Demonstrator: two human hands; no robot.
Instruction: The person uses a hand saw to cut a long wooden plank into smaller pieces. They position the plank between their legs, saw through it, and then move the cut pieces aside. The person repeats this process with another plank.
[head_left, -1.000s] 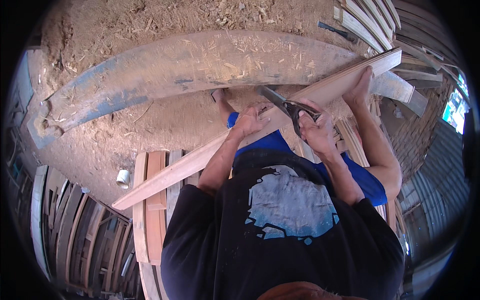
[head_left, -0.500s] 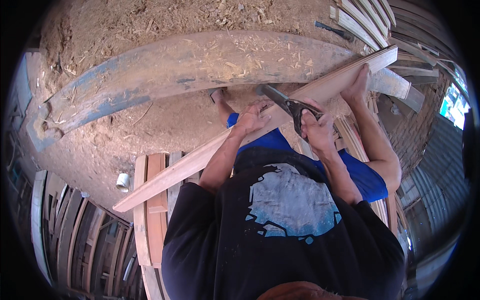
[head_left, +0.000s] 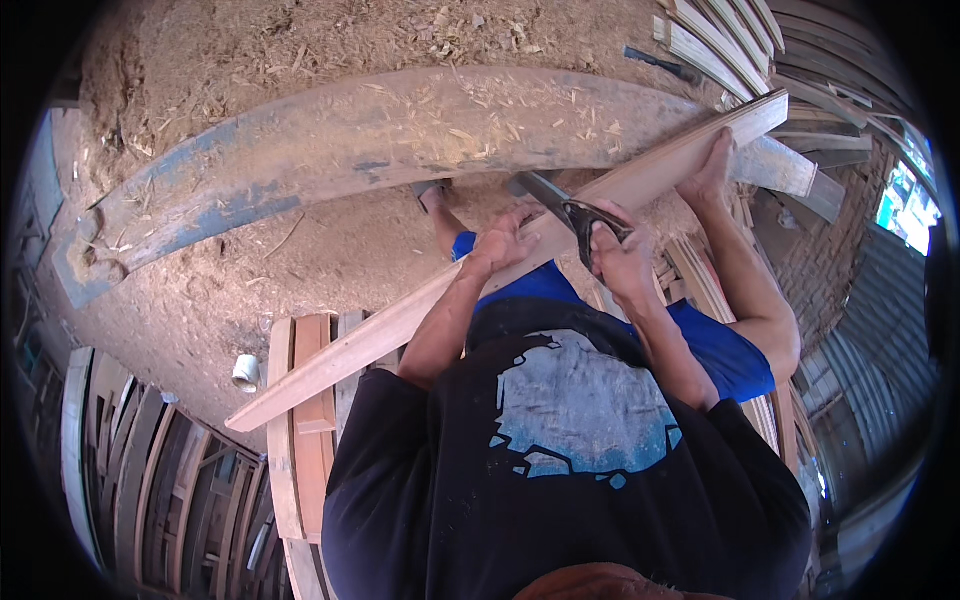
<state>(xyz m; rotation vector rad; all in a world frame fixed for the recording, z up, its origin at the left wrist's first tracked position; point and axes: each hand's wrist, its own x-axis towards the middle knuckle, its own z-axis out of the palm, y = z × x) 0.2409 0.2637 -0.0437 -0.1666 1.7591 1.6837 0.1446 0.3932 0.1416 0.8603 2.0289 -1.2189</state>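
A long pale wooden plank slants across my lap, its low end at the left and its high end at the upper right. My left hand holds it near the middle, fingers over its far edge. Just to the right, my right hand is closed around the dark handle of a handsaw. The saw's blade lies across the plank and its tip shows past the far edge. How deep the teeth sit in the wood cannot be seen. My bare right foot presses against the plank near its upper end.
A big curved, worn board strewn with wood chips lies ahead. A dark-handled tool rests beyond it, near stacked strips. A white cup stands at the left, above more stacked boards. Chips and sawdust cover the ground.
The handsaw and my right hand have shifted slightly to the left along the plank. My left hand, my foot and the plank stay nearly in place.
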